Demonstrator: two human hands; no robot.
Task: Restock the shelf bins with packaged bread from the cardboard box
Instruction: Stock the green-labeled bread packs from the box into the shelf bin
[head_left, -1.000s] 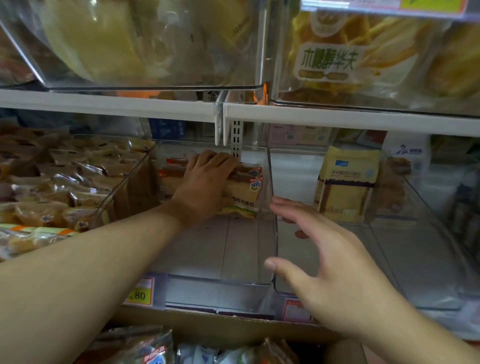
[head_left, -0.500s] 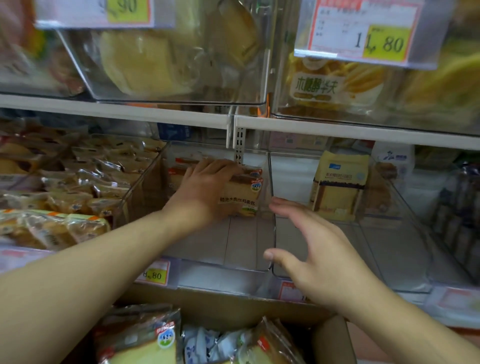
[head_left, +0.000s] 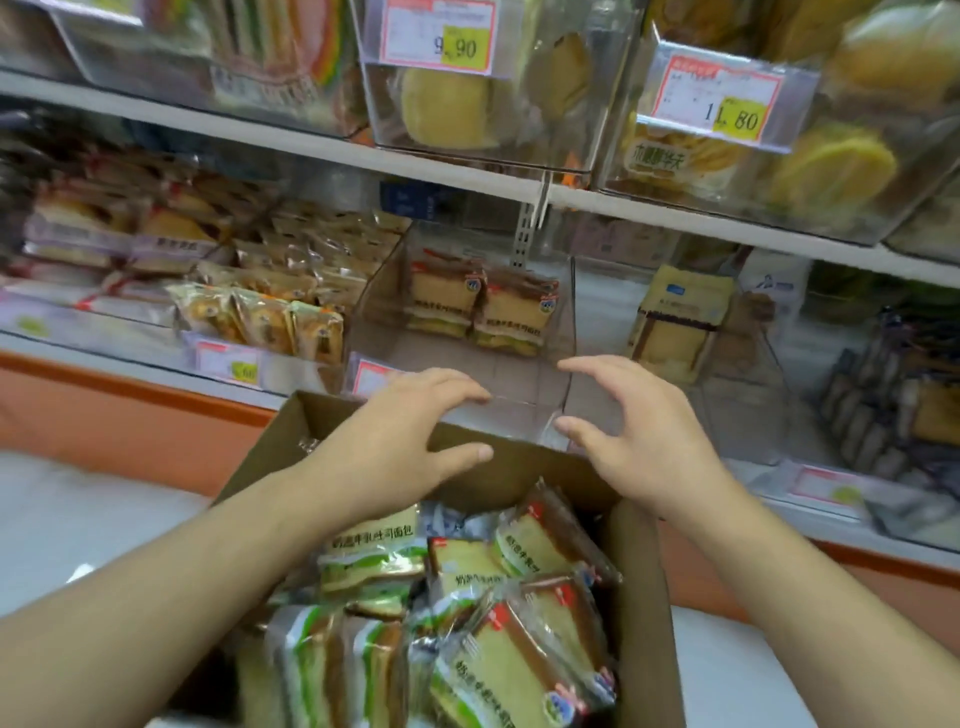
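Two packaged bread slices (head_left: 480, 306) stand side by side at the back of a clear shelf bin (head_left: 563, 332). Below the shelf, an open cardboard box (head_left: 641, 582) holds several more bread packs (head_left: 483, 597) in green and white wrappers. My left hand (head_left: 400, 431) hovers over the box's far edge, fingers spread and holding nothing. My right hand (head_left: 631, 426) hangs beside it in front of the bin, fingers relaxed and also holding nothing.
The bin to the right holds a yellow bread pack (head_left: 680, 322). Bins on the left are full of small wrapped pastries (head_left: 265, 317). The upper shelf (head_left: 467, 171) carries clear bins with price tags (head_left: 436, 36). An orange base runs under the shelf.
My left hand let go of the bread in the bin and drew back over the box. My right hand pulled back too. The view tilted down, showing the box.
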